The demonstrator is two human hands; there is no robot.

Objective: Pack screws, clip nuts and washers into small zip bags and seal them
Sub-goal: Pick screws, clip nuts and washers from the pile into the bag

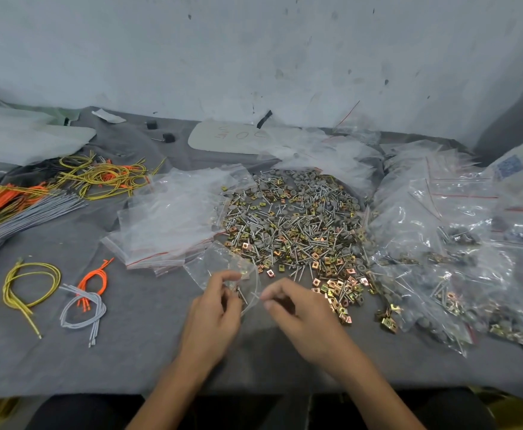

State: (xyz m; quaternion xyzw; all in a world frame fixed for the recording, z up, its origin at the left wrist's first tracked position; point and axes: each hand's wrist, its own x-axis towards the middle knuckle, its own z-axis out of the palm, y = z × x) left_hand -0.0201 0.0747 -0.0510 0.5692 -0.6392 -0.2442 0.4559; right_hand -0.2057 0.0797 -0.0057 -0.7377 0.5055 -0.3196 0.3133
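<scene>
A small clear zip bag (223,265) lies at the table's middle front, held between both hands. My left hand (215,308) pinches its left side, and a few screws show at its fingertips. My right hand (297,308) pinches the bag's right edge with thumb and forefinger. Just beyond lies a big loose heap of screws, clip nuts and grey washers (291,221). A stack of empty zip bags (173,218) with red seal lines sits to the left of the heap.
Filled, sealed bags (440,259) pile up on the right. Yellow, orange and grey wire bundles (52,187) lie at the left, with small looped bundles (80,302) nearer. A grey cloth (114,352) covers the table. A wall stands behind.
</scene>
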